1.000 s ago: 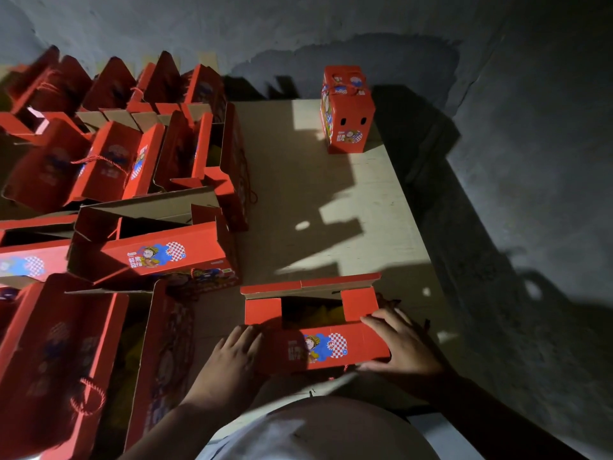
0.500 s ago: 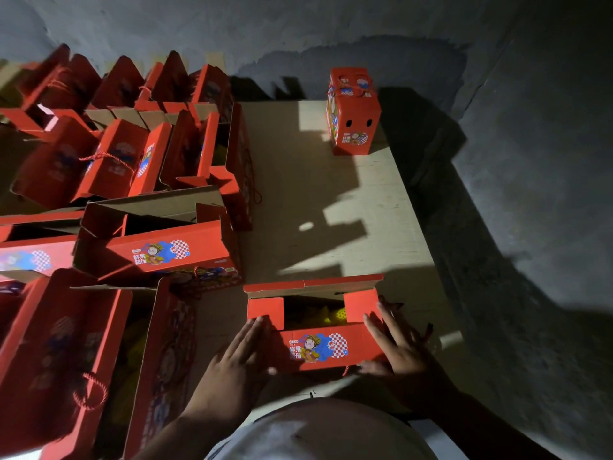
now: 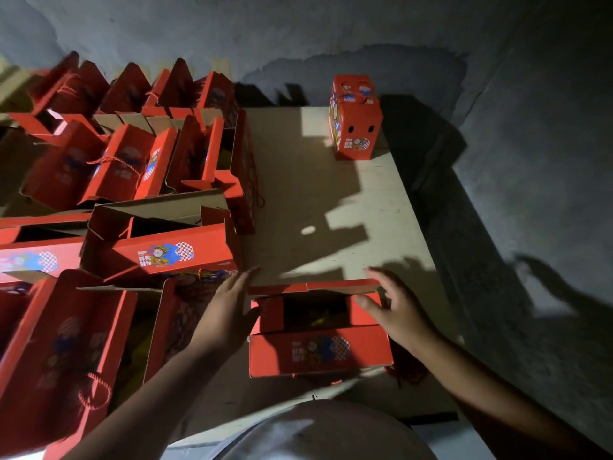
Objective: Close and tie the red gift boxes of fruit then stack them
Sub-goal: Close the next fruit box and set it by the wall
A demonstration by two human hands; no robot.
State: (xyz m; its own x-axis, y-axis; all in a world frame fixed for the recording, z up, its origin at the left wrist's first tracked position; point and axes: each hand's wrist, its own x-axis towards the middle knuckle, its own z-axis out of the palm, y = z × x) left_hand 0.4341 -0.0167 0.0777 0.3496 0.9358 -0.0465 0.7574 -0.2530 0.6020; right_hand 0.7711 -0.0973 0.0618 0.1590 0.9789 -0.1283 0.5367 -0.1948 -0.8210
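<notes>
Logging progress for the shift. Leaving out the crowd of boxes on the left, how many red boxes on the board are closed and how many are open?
Closed red box, at the far end: 1
Open red box, nearest the person: 1
Total: 2
The boxes crowded on the left overlap too much for an exact count.

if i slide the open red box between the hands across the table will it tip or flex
The open gift box looks low and wide, so probably slides rather than tips. Its flaps are thin cardboard standing loose, likely to bend if pushed there. Yellow fruit shows inside, so it may feel fairly heavy.
</notes>
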